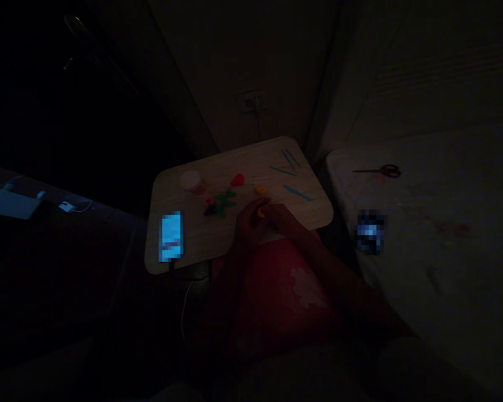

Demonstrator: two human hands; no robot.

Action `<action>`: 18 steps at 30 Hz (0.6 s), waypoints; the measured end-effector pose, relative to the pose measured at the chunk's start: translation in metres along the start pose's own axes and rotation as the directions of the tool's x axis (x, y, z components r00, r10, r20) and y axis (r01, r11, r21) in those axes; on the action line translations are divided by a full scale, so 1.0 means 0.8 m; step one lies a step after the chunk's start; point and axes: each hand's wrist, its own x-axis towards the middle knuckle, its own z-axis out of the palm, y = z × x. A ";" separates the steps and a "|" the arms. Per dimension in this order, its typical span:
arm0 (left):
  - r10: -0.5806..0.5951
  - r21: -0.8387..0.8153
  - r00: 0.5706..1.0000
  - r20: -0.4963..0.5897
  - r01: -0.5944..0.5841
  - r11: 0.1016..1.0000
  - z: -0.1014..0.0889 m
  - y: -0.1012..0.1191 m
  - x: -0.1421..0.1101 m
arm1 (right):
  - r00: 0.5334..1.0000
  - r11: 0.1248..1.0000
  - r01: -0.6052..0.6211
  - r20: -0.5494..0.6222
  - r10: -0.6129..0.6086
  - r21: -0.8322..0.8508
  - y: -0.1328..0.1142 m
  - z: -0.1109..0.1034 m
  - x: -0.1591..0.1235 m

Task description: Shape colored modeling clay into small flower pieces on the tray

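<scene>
In dim light my left hand (pixel 250 222) curls near the front edge of a small wooden table. My right hand (pixel 280 219) meets it from the right, fingers bent. Between them shows a small piece of orange modelling clay (pixel 261 212), mostly covered by the fingers. Just beyond lies a yellow-orange clay lump (pixel 260 190). To the left sit a red clay piece (pixel 237 179), a green branching clay shape (pixel 225 202), and small pink (pixel 209 200) and dark purple (pixel 209 209) pieces touching or close to it.
A lidded tub (pixel 191 181) stands at the table's (pixel 205 240) back left, a lit phone-like screen (pixel 171 236) at front left. Blue modelling tools (pixel 297 192) lie on the right. Scissors (pixel 379 171) and a blurred-out glowing item (pixel 371 231) rest on the pale surface beyond.
</scene>
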 end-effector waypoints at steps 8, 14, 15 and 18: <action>-0.042 -0.033 0.999 -0.019 0.041 0.999 -0.001 0.006 0.004 | 0.999 0.995 -0.036 0.016 0.034 0.094 0.005 -0.001 0.000; -0.052 0.092 0.976 -0.209 0.073 0.993 -0.003 0.007 -0.003 | 0.995 0.985 -0.080 -0.048 0.088 0.150 0.011 0.008 0.004; -0.035 0.127 0.972 -0.232 0.066 0.990 -0.003 0.006 -0.003 | 0.994 0.984 -0.081 -0.064 0.092 0.161 0.010 0.009 0.005; 0.029 0.228 0.979 -0.200 0.018 0.973 -0.002 0.003 -0.002 | 0.993 0.987 -0.063 -0.088 0.076 0.149 0.004 0.009 0.005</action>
